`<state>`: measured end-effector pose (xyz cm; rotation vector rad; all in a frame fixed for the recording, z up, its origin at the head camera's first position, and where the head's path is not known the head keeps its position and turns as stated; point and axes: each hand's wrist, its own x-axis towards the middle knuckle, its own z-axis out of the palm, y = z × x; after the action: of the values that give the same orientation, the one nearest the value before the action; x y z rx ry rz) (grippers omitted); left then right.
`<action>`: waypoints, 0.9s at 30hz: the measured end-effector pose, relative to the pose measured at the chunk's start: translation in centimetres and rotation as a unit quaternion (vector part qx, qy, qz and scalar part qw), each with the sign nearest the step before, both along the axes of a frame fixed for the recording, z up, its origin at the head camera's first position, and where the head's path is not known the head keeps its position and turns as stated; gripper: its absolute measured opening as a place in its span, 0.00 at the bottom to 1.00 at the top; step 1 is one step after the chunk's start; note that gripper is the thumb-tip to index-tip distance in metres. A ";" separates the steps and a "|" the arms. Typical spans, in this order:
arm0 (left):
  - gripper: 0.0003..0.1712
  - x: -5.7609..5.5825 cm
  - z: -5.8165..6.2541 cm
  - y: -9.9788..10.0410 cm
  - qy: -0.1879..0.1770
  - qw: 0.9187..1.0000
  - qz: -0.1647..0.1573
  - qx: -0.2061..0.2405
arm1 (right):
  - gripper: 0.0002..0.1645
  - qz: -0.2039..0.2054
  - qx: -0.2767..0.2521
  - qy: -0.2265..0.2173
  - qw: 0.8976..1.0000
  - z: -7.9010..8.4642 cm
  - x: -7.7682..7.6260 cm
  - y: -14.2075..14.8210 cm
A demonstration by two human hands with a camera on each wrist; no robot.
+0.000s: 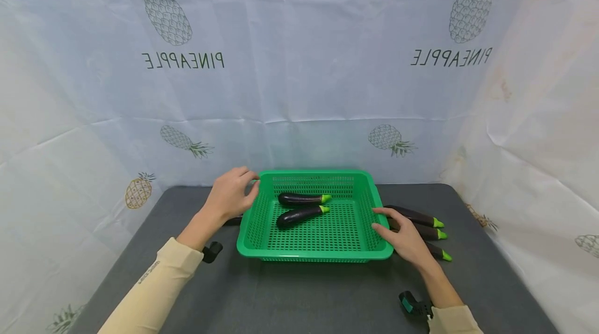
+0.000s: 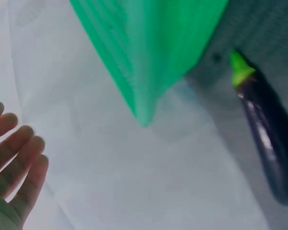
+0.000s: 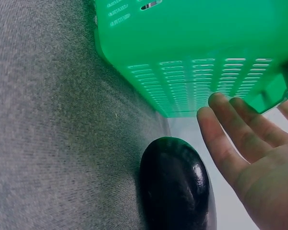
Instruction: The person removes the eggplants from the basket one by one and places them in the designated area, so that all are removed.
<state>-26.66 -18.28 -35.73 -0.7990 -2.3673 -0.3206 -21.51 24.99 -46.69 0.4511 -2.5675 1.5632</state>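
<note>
A green perforated plastic basket [image 1: 314,255] stands mid-table with two dark eggplants, one at the back [image 1: 298,199] and one in front [image 1: 297,217]. My left hand [image 1: 232,192] is by the basket's back left corner; in the left wrist view its fingers [image 2: 20,153] are spread, apart from the basket, holding nothing. At the right rim is my right hand [image 1: 406,238], thumb and forefinger over the edge. Its other fingers [image 3: 242,129] extend straight beside the outer wall in the right wrist view. Left of the basket lies another eggplant [image 2: 266,132], largely hidden in the head view.
Three eggplants lie to the right of the basket, a back one [image 1: 418,217], a middle one [image 1: 429,232] and a front one [image 1: 436,251], partly covered by the right hand. A white pineapple-print curtain [image 1: 309,74] surrounds the dark grey table [image 1: 299,297] at back and sides.
</note>
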 end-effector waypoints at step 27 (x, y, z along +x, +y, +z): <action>0.08 -1.5 2.3 8.0 -0.052 0.997 -0.052 -0.039 | 0.27 -0.007 0.006 0.004 1.000 -0.2 -0.2 0.1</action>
<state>-28.20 -10.26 -33.44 -0.9657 -2.4515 -0.3222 -21.70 25.08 -46.87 0.4399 -2.5699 1.5394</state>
